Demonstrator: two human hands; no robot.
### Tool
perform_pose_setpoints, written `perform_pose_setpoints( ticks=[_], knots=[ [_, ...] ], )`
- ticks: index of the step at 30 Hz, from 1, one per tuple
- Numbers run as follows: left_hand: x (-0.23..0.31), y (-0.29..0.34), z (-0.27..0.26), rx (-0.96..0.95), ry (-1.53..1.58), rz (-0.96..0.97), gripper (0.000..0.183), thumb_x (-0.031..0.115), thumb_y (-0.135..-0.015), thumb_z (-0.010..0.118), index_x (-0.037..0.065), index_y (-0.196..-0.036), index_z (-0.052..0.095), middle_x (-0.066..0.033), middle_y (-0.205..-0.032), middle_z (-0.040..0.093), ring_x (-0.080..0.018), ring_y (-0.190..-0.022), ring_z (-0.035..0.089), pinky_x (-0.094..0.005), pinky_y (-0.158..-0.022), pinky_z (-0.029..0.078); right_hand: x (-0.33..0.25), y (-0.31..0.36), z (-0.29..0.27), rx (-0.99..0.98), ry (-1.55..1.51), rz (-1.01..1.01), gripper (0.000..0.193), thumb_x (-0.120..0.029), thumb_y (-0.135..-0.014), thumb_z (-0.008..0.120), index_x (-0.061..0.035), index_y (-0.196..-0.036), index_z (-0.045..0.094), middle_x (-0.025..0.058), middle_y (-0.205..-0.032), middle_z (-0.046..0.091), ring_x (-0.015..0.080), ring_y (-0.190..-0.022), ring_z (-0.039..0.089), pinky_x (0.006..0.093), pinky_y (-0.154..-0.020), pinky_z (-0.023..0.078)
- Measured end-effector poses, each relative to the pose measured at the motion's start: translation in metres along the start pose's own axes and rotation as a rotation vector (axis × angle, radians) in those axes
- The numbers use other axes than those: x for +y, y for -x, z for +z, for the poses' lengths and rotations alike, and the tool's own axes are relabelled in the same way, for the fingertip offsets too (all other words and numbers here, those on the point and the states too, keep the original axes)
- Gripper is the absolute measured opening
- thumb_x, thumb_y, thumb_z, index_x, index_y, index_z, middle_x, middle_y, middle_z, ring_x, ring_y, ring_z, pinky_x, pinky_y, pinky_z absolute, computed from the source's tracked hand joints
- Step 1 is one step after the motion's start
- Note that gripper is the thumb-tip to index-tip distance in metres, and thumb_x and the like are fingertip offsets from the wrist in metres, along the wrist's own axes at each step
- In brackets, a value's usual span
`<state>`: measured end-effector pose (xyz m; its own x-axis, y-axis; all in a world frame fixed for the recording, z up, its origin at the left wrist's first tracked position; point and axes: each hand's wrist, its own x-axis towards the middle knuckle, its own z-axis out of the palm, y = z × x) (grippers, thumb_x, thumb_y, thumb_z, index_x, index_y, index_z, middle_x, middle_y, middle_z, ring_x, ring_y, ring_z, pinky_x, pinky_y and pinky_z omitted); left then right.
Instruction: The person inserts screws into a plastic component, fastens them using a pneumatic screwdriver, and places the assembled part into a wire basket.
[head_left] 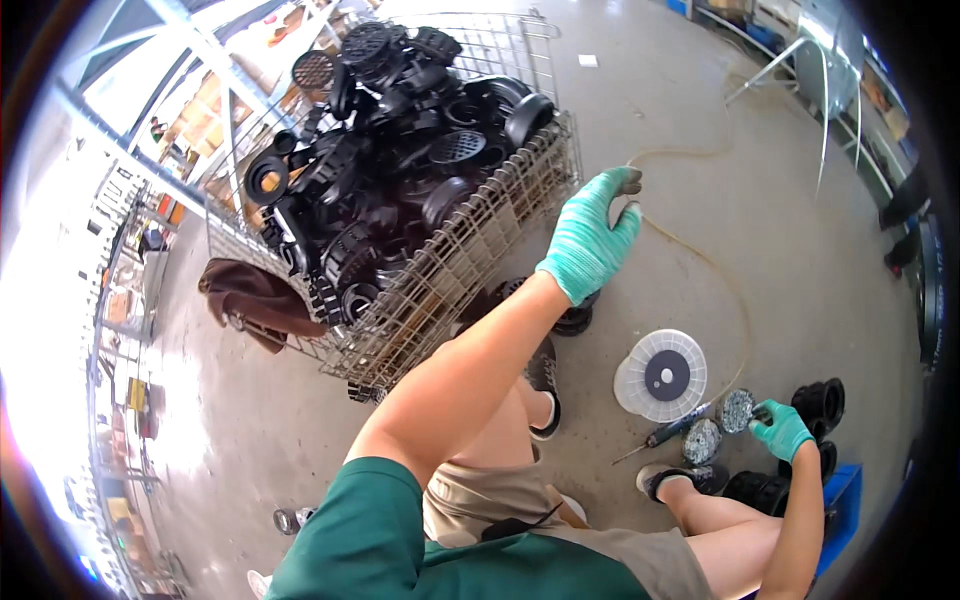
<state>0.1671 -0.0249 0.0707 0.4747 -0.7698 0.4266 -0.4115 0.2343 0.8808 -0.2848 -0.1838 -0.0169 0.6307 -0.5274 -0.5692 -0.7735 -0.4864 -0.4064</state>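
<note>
My left hand (597, 235), in a green knit glove, is raised beside the wire basket (470, 250). Its thumb and fingers are apart, with nothing visible between them. Lower right, the gloved fingers of my right hand (783, 432) close on the edge of a round, speckled grey disc (737, 410). A second speckled disc (702, 441) lies close by. Next to it on the floor is a slim, dark hand tool (675, 428) with a thin metal tip, apparently joined to a pale hose (738, 290). Black round plastic parts (400, 130) are heaped in the basket.
A white round lid or tub (630, 385) with a dark ring sits beyond the tool. Black ring-shaped parts (820, 403) and a blue crate (842, 515) are by my right arm. Brown cloth (262, 300) hangs at the basket's near-left corner. Shelving (125, 300) runs along the left.
</note>
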Motion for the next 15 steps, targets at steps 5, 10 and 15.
perform_pose_setpoints(
  ticks=[5,10,15],
  knots=[
    [0.036,-0.005,-0.043,0.136,0.104,0.023,0.038,0.001,-0.098,0.057,0.001,-0.136,0.054,-0.0106,-0.127,0.065,-0.0137,-0.115,0.061,-0.0281,-0.097,0.05,0.014,-0.029,0.0,0.107,-0.069,0.033,0.034,-0.018,-0.089,0.073,0.0024,-0.116,0.066,0.017,-0.104,0.074,0.0247,-0.092,0.069,0.0372,-0.085,0.055],
    [0.038,0.003,-0.108,0.183,-0.006,-0.068,0.036,0.007,-0.099,0.061,0.0,-0.133,0.056,-0.0077,-0.124,0.068,-0.0156,-0.113,0.062,-0.0294,-0.1,0.05,-0.001,-0.043,-0.007,0.043,-0.066,0.072,0.037,-0.018,-0.09,0.073,0.003,-0.119,0.065,0.0188,-0.109,0.073,0.028,-0.099,0.07,0.0372,-0.092,0.055],
    [-0.01,0.056,-0.18,0.036,-0.506,-0.274,0.037,0.014,-0.096,0.067,0.003,-0.131,0.061,-0.0115,-0.125,0.068,-0.0221,-0.114,0.065,-0.0343,-0.1,0.051,-0.008,-0.046,-0.012,0.104,-0.122,-0.01,0.035,-0.016,-0.091,0.072,0.0025,-0.12,0.064,0.0158,-0.108,0.072,0.0219,-0.093,0.068,0.0364,-0.083,0.054]
  ],
)
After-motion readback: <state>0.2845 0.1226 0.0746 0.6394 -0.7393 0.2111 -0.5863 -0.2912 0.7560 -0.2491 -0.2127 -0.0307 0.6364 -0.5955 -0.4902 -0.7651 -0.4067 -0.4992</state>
